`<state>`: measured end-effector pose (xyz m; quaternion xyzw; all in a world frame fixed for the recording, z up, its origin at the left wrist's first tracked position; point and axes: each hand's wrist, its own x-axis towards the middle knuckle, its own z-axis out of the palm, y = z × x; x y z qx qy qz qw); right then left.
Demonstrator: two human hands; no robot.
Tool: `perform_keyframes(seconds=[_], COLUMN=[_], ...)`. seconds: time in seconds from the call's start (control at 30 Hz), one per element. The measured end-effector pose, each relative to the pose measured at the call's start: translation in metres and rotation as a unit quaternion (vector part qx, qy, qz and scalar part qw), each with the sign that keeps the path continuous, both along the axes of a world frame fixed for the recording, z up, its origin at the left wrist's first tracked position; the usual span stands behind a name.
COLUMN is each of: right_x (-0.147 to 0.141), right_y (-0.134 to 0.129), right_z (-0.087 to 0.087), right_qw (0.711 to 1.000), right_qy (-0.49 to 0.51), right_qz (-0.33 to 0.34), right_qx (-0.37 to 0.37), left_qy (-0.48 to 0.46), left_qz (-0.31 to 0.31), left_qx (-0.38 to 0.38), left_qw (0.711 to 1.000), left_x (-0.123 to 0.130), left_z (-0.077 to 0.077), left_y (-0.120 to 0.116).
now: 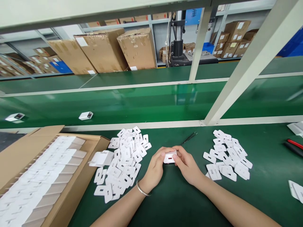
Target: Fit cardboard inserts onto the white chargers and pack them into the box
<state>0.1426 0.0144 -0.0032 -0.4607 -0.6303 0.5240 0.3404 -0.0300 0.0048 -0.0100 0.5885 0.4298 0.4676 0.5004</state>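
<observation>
A small white plastic housing [170,157] with a dark rectangular slot in its front face is held between both hands, just above the green bench top. Closed around its left side is my left hand [154,166], with a silver bangle at the wrist. My right hand [186,164] grips the other side, its thumb pressed against the front near the slot. A loose pile of flat white slotted plates [125,151] lies to the left of the hands. On the right lies a smaller pile of similar plates [233,154]. Behind the right hand rests a thin dark wire-like piece [189,137].
An open cardboard box [68,186] with rows of white housings stands at left, a white housing [101,158] beside it. Two white units [86,115] sit on the green conveyor. A slanted metal post [248,60] rises at right, near red-and-black handles [294,146].
</observation>
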Motion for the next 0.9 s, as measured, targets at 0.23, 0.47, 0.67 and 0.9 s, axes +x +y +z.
perform_keyframes(seconds=[0.23, 0.47, 0.67, 0.9], right_x=[0.001, 0.002, 0.0, 0.001], right_y=[0.0, -0.001, -0.01, -0.01], right_z=[0.001, -0.002, 0.004, 0.008], right_qw=[1.0, 1.0, 0.984, 0.955], right_qy=[-0.005, 0.013, -0.1, -0.114], right_qz=[-0.001, -0.005, -0.033, -0.065], right_qx=[0.006, 0.02, 0.146, 0.266], left_qy=[-0.015, 0.036, 0.026, 0.066], left_qz=[-0.023, -0.015, 0.013, 0.041], left_qx=[-0.013, 0.034, 0.034, 0.023], left_qw=[1.0, 0.999, 0.999, 0.997], left_x=[-0.003, 0.002, 0.004, 0.004], left_z=[-0.006, -0.002, 0.0, -0.005], left_y=[-0.002, -0.008, -0.007, -0.006])
